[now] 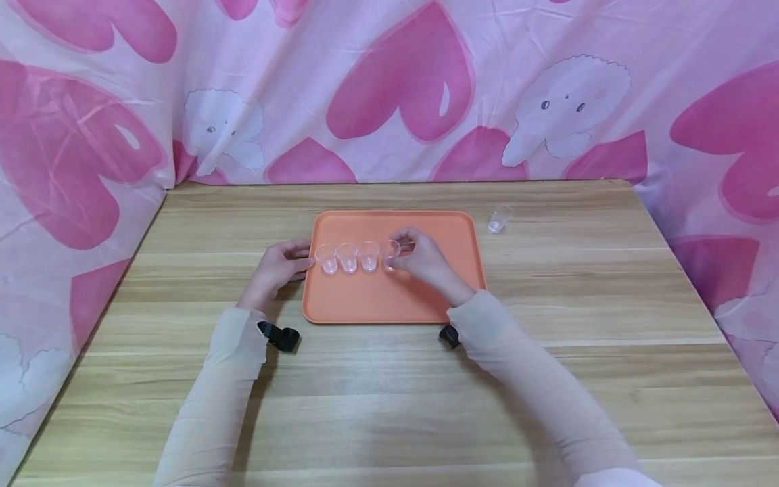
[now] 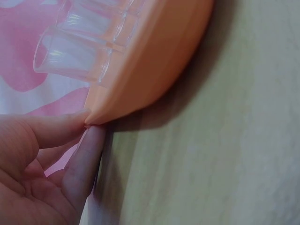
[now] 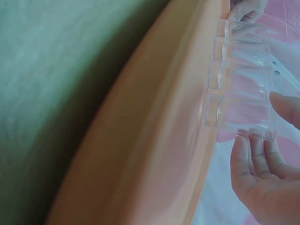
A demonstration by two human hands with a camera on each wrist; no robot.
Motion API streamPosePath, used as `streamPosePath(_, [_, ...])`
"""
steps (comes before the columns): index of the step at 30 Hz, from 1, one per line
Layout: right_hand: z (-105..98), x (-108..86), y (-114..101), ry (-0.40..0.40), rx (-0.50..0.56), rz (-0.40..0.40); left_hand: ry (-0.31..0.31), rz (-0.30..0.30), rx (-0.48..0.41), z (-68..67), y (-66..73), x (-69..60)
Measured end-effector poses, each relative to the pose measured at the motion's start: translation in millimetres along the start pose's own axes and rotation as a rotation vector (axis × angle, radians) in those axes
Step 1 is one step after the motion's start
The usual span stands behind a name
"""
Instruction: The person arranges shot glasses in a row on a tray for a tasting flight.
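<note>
Several clear plastic cups stand upright in a row on an orange tray (image 1: 389, 304). My right hand (image 1: 422, 260) holds the rightmost cup (image 1: 389, 251) with its thumb on one side and fingertips on the other. In the right wrist view that cup (image 3: 243, 112) has its base at the tray surface, close beside its neighbour (image 3: 246, 79). At the tray's left edge, my left hand (image 1: 280, 267) pinches the rim between thumb and fingers, near the leftmost cup (image 1: 326, 259). The left wrist view shows the left thumb (image 2: 61, 129) on the rim.
Another clear cup (image 1: 499, 220) stands on the wooden table (image 1: 377, 399), behind and right of the tray. A pink cloth (image 1: 292, 81) with hearts hangs along the table's back and sides. A dark wrist camera (image 1: 280, 336) sits at the left cuff.
</note>
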State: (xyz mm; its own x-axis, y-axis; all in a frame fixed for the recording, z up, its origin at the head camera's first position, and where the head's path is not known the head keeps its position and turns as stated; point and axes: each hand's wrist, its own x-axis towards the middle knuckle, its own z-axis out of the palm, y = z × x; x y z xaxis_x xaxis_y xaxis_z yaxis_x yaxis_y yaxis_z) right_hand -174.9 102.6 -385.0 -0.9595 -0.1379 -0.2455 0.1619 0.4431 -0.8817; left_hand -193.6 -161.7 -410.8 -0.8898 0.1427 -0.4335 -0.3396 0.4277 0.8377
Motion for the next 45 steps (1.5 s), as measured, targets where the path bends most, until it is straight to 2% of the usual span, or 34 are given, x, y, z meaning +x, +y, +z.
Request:
streamPosePath(16, [3,2.0,1,-0.011,-0.02,0.0,0.0,0.017,0.004,-1.2,-1.1,0.0])
streamPosePath(23, [3,2.9,3,-0.027,-0.023,-0.012,-0.008,0.024,-0.039,-0.6,-1.9,-0.1])
streamPosePath(29, [-2,0.8,6,-0.046,-0.059,-0.058,-0.011,0.029,-0.053,-1.0,-1.7,-0.2])
streamPosePath(33, [-11,-1.1,8,-0.046,-0.108,-0.077,-0.008,0.029,-0.042,-0.9,-1.5,0.1])
streamPosePath(39, [-35,-1.1,11,-0.029,-0.079,-0.073,-0.007,0.02,0.002,-1.4,-1.0,-0.9])
streamPosePath(45, [-69,-1.4,11,0.047,-0.057,-0.068,-0.01,0.028,-0.023,-1.2,-0.9,-0.5])
